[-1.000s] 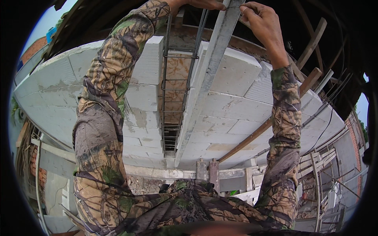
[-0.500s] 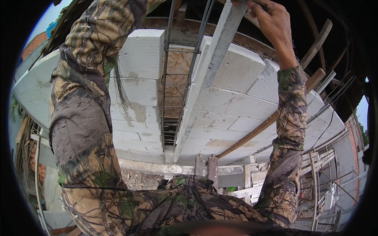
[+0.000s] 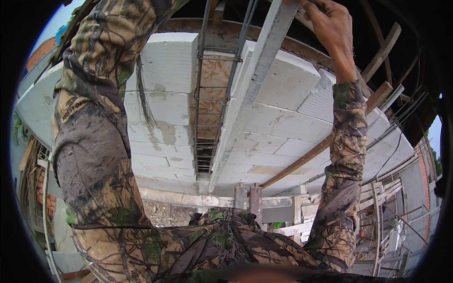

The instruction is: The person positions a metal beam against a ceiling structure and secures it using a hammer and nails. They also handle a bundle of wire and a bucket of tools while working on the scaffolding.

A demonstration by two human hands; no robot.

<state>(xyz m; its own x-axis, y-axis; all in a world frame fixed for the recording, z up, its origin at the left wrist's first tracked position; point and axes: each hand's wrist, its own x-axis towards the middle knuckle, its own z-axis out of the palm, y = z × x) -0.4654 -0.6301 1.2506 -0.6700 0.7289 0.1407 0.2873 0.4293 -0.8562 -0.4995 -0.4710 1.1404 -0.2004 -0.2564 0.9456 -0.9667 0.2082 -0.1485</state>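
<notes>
My right hand (image 3: 331, 27) is raised at the top, its fingers curled and pinched together beside the upper part of a long grey straight bar (image 3: 256, 70). What the fingertips hold is cut off or too small to make out. The bar runs down along the white block wall, at the right side of a narrow gap. In that gap stands a rebar cage (image 3: 211, 99) of ridged rods with wire ties. My left arm (image 3: 94, 137), in a camouflage sleeve, reaches up past the top edge; its hand lies outside the picture.
Pale blocks (image 3: 163, 70) form the wall on both sides of the gap. A brown timber (image 3: 302, 160) slants across the right part. Dark roof beams and loose boards (image 3: 382, 52) hang at upper right. A strand of dark fibres (image 3: 143, 96) hangs by my left sleeve.
My left arm has shifted slightly left. My right hand has moved a little right and down, its fingers still pinched beside the bar.
</notes>
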